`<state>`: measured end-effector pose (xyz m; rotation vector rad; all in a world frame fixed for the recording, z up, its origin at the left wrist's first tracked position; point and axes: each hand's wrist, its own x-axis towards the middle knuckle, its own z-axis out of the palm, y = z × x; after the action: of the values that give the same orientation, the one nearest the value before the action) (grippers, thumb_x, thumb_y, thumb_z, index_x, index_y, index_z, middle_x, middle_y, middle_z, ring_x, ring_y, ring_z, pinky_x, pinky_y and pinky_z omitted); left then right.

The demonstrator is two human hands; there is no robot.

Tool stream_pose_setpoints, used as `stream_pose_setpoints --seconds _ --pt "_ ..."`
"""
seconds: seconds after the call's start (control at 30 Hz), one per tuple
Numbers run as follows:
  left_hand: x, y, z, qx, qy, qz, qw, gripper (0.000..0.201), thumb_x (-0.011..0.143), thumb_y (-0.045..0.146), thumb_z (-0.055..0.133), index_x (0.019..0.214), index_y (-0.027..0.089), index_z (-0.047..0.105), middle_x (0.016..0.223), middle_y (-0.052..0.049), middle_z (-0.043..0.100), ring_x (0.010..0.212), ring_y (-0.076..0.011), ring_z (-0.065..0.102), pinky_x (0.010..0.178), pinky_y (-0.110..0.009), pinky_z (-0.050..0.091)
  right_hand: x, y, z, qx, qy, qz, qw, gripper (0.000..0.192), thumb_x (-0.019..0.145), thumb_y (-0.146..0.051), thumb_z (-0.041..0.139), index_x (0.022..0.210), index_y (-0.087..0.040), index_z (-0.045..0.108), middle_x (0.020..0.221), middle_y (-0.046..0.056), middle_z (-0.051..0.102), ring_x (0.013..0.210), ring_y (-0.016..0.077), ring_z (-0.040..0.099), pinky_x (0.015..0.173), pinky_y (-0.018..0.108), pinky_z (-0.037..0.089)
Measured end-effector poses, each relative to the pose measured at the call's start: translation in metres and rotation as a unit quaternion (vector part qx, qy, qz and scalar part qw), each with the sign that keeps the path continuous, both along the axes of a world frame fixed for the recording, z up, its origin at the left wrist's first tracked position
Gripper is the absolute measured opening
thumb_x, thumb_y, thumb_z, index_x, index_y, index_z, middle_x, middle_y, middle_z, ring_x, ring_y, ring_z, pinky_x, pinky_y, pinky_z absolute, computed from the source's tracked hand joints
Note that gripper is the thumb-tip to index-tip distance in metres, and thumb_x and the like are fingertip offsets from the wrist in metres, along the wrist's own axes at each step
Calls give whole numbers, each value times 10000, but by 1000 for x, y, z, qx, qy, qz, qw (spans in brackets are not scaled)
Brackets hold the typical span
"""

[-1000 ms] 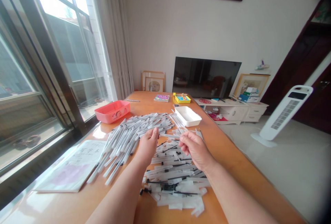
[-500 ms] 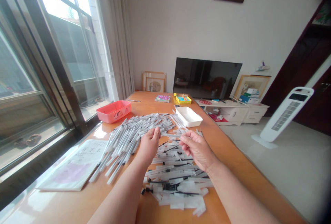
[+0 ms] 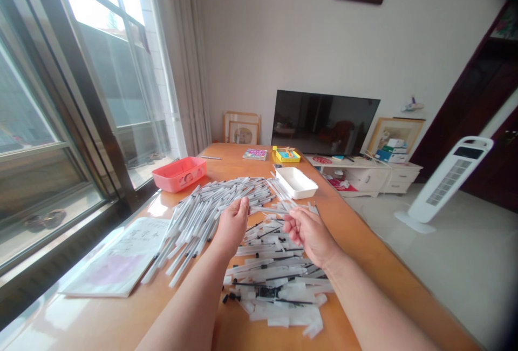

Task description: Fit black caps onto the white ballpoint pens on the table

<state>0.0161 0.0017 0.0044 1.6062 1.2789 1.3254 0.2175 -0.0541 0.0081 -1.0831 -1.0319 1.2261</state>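
Observation:
My left hand (image 3: 232, 225) and my right hand (image 3: 308, 233) are raised just above an orange wooden table (image 3: 356, 243). Between their fingertips they hold one thin white pen (image 3: 267, 211) lying almost level. A large heap of white pens (image 3: 210, 205) spreads to the left of my left hand. Under both hands lies a second pile of pens, black refills and torn wrappers (image 3: 275, 281).
A pink tray (image 3: 179, 173) stands at the table's left side, a white tray (image 3: 298, 181) at the right beyond the pens. A booklet (image 3: 117, 259) lies at the near left. Further off are small books (image 3: 254, 154), a yellow box (image 3: 285, 154), a TV and a white tower fan (image 3: 449, 181).
Both hands have stayed close together over the piles; my right hand has turned slightly and closed more on the pen. The view has shifted a little.

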Motion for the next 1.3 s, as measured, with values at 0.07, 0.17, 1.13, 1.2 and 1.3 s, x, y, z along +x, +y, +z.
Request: stream_pose_setpoints --seconds 0.07,0.17,1.13,1.2,1.3 --pt "1 -1 2 11 14 4 1000 450 955 567 422 676 217 470 630 14 478 621 -151 450 628 -276 360 0 1 -1 -31 -8 -5 999 474 850 -637 633 755 -172 639 581 20 608 422 82 421 381 209 238" --pt "1 -3 4 11 27 9 1000 452 951 568 427 666 219 460 613 16 470 607 -150 440 617 -279 349 1 1 -1 -26 -19 6 999 464 828 -630 683 746 -177 624 570 -6 578 426 66 381 392 202 220" --pt "3 -1 -13 -18 106 -106 988 241 802 384 647 886 188 760 791 -41 725 731 -175 627 666 -254 461 22 1 10 49 -97 -130 986 258 789 -440 725 793 -198 635 623 -27 586 519 98 438 467 226 311" --pt "1 -1 -13 -13 126 -89 988 208 799 363 635 842 194 748 772 -33 719 716 -174 620 647 -250 447 25 3 10 60 -67 -169 981 239 777 -413 732 771 -198 629 621 -26 585 505 91 426 455 224 304" --pt "-5 1 -11 -24 171 -51 984 155 779 319 621 789 203 723 679 -10 676 628 -159 574 583 -243 393 34 9 9 86 -22 -241 966 211 751 -370 743 755 -197 622 631 -19 596 503 87 435 447 217 320"
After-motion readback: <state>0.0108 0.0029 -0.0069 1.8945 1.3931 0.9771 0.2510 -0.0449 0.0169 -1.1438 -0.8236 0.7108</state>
